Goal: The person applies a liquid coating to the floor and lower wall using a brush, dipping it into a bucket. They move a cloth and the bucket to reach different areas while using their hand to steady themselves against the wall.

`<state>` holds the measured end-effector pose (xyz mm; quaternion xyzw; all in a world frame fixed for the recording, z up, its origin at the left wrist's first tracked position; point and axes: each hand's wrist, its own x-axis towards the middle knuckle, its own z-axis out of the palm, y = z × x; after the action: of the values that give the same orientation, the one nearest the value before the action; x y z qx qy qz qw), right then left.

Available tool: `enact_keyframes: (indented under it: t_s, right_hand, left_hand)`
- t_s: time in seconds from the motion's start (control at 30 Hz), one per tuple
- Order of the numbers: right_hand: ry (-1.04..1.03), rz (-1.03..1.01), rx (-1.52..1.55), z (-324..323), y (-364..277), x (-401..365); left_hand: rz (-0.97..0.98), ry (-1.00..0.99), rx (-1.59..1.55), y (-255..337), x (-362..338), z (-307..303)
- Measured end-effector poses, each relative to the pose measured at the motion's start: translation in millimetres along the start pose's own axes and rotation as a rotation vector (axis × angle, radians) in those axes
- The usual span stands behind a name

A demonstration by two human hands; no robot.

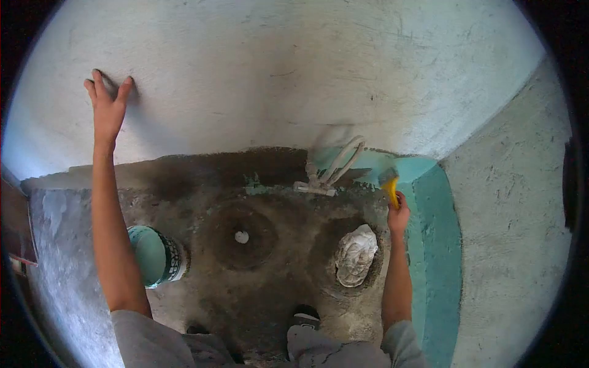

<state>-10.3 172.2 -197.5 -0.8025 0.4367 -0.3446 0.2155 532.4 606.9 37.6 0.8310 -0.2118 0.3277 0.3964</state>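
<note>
My right hand (398, 213) grips the yellow handle of a paintbrush (392, 189). The bristles are at the teal-painted strip (420, 167) low on the wall, near the corner. Up at the left, my left hand (109, 110) rests its spread fingertips on the pale wall (245, 80) and holds nothing. Below that hand, beside my left forearm, stands a bucket (149, 256) of teal paint. Pale pipes (337, 168) stick out at the wall's base, left of the brush.
A white crumpled bundle (356, 256) sits in a round hole in the rough floor (270, 294). Left of it, a small white plug (242, 237) marks a dark round patch. Teal paint covers the lower right wall (437, 245). My shoe (305, 317) shows at the bottom.
</note>
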Motion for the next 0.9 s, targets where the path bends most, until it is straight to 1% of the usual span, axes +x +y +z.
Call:
enact_keyframes:
  t_s: [0.03, 0.13, 0.17, 0.23, 0.33, 0.4, 0.43, 0.5, 0.53, 0.57, 0.63, 0.67, 0.7, 0.8, 0.9]
  right_hand:
    - [0.018, 0.092, -0.02, -5, 7, -3]
    - [0.072, 0.103, 0.015, -7, 20, -14]
    - [0.039, 0.029, 0.032, -6, 24, -16]
    - [-0.027, -0.12, 0.063, 1, 4, -28]
    - [-0.289, -0.212, 0.137, 12, -36, -26]
    - [-0.334, -0.251, 0.077, 21, -54, -19]
    - [-0.354, -0.271, 0.046, 22, -56, -13]
    - [-0.269, -0.219, 0.029, 14, -53, 5]
    - [-0.23, -0.196, 0.022, 11, -45, 12]
    - [-0.206, -0.187, 0.034, 4, -36, 17]
    - [-0.162, -0.173, 0.058, -15, 2, 35]
    - [-0.097, -0.102, 0.087, -21, 32, 41]
    - [-0.033, -0.029, 0.115, -27, 38, 41]
    - [0.16, 0.182, -0.281, -46, 46, 40]
    - [0.183, 0.362, -0.365, -42, 22, 38]
  left_hand:
    - [0.006, 0.012, 0.03, -1, 0, 2]
    - [0.021, 0.048, 0.064, -1, 3, 8]
    - [0.023, 0.06, 0.067, -1, 3, 9]
    - [0.032, 0.059, 0.091, -4, 4, 10]
    - [0.041, 0.045, 0.092, -5, 4, 8]
    - [0.054, 0.021, 0.069, -16, 7, 9]
    - [0.056, 0.012, 0.055, -13, 5, 8]
    - [0.054, -0.009, 0.03, -9, 2, 3]
    - [0.092, 0.003, 0.08, -14, 6, 4]
    - [0.087, 0.001, 0.065, -19, 6, 7]
    - [0.075, 0.003, 0.036, -10, 2, 4]
    - [0.082, 0.016, 0.062, -13, 2, 6]
    - [0.089, 0.027, 0.088, -16, 4, 9]
    - [0.11, 0.06, 0.122, -26, 9, 16]
    - [0.114, 0.07, 0.128, -24, 9, 17]
